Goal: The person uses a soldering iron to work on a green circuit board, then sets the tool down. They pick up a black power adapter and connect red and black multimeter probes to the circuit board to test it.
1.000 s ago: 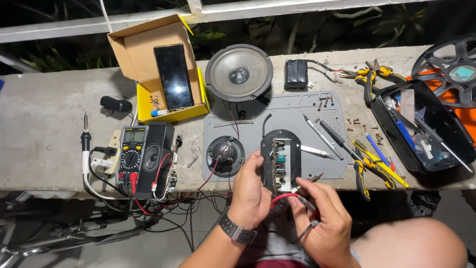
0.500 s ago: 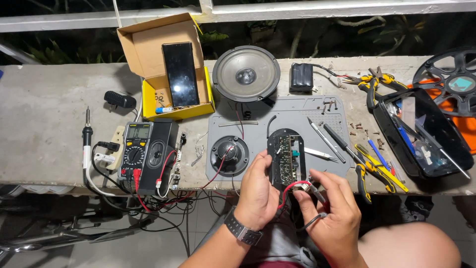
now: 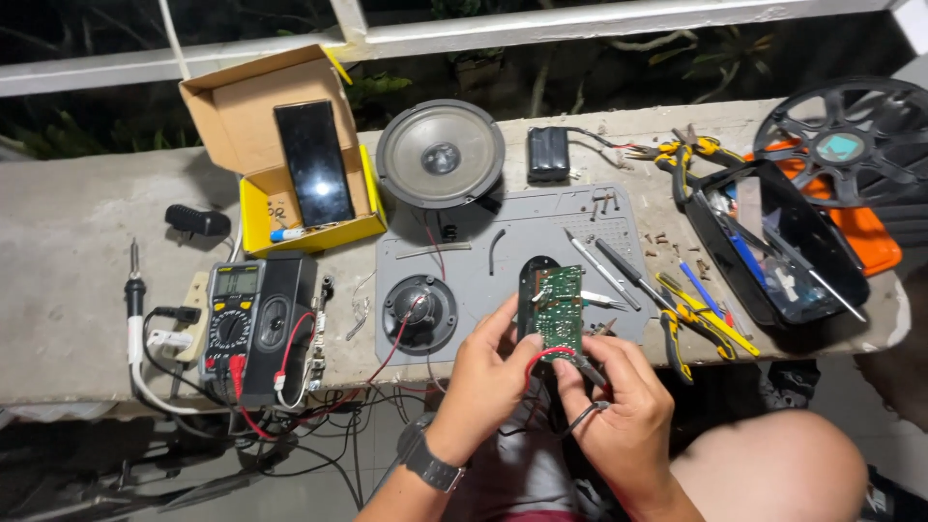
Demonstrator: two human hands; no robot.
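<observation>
**Holding 1 circuit board over the mat's near edge**

Gripping w/ both hands: left hand (image 3: 483,372) has fingers curled round the left side of the green circuit board (image 3: 559,307), which sits in a dark oval housing, thumb up along its edge. Right hand (image 3: 619,401) is just below the board, fingers pinched on a thin metal tool (image 3: 585,369); 1 red wire (image 3: 541,354) loops between the 2 hands. Board is tilted up, above the front edge of the grey work mat (image 3: 541,227).

Counted on the bench: 2 speakers, 1 large (image 3: 440,155) at the back & 1 small (image 3: 419,311) on the mat; 1 multimeter (image 3: 232,319); 1 soldering iron (image 3: 133,290) far left; 1 cardboard box (image 3: 280,159) w/ 1 phone (image 3: 313,162) leaning in it; 1 black battery pack (image 3: 548,153); 1 black tray (image 3: 783,242) of bits; 2 yellow-handled pliers (image 3: 701,314) visible right of the mat.
</observation>
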